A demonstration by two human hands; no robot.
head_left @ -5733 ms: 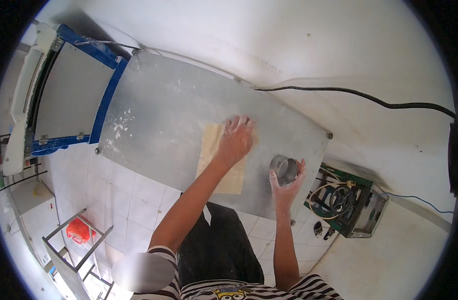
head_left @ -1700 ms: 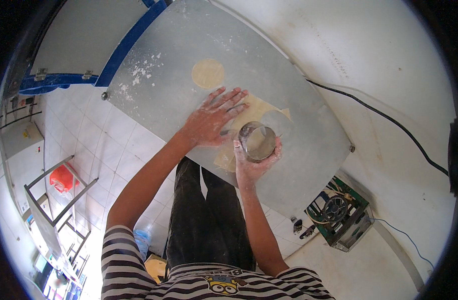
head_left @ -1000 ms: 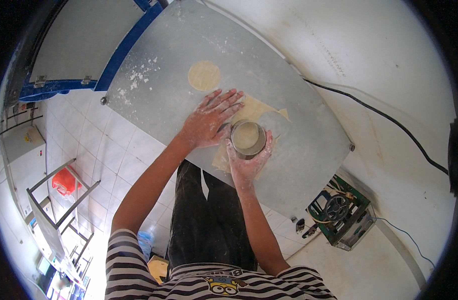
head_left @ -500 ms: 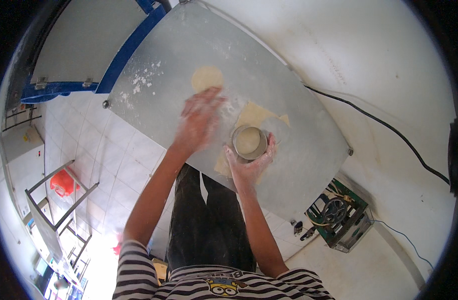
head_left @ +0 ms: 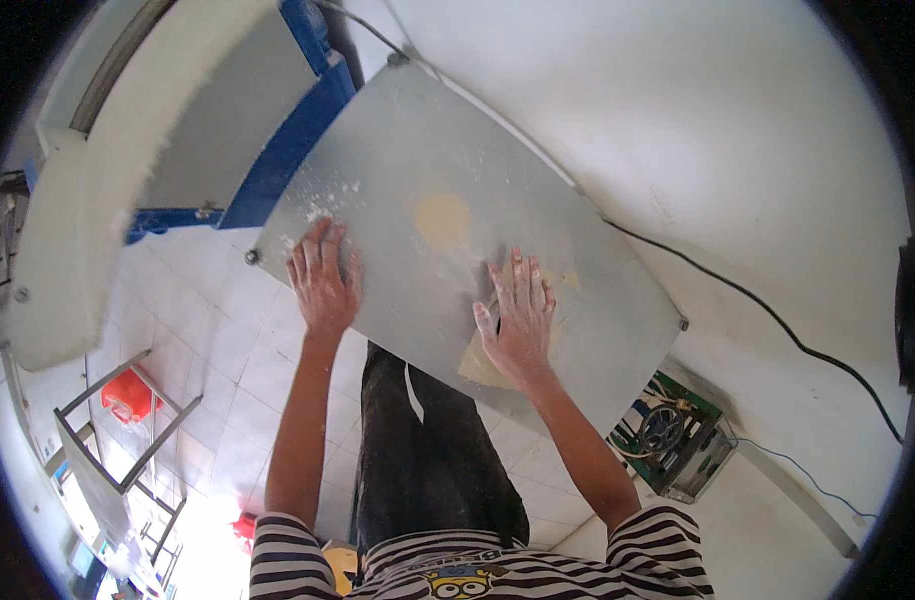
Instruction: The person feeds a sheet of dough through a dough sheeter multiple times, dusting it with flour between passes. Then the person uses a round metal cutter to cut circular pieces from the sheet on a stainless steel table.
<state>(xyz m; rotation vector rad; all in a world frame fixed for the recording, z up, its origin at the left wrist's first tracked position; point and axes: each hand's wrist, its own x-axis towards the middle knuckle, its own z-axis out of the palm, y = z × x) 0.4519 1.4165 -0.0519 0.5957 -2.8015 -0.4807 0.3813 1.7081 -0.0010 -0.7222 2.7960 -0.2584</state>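
Note:
A thin, pale yellow dough round point(head_left: 444, 221) lies flat on the grey metal tabletop point(head_left: 578, 350). To its lower right is a rolled-out dough sheet point(head_left: 486, 366), largely covered by my right hand point(head_left: 521, 325), whose flour-dusted fingers are stretched out and spread. Beneath that palm a bit of dark edge shows, where the metal ring cutter stood; the rest of the ring is hidden. My left hand point(head_left: 324, 280) is at the table's left edge, fingers apart and holding nothing, its tips close to a scatter of white flour point(head_left: 333, 200).
A white wall borders the table's right side, with a black cable point(head_left: 748, 290) along it. A green-framed machine point(head_left: 668, 430) stands below the right corner. A blue-framed panel point(head_left: 288, 150) and a large white rounded part point(head_left: 53, 270) are at left; a metal stool frame point(head_left: 128, 425) stands on the tiles.
My left hand has moved left, away from the dough round to the flour. My right hand has gone from gripping the ring cutter's sides to lying spread over it. The view has shifted.

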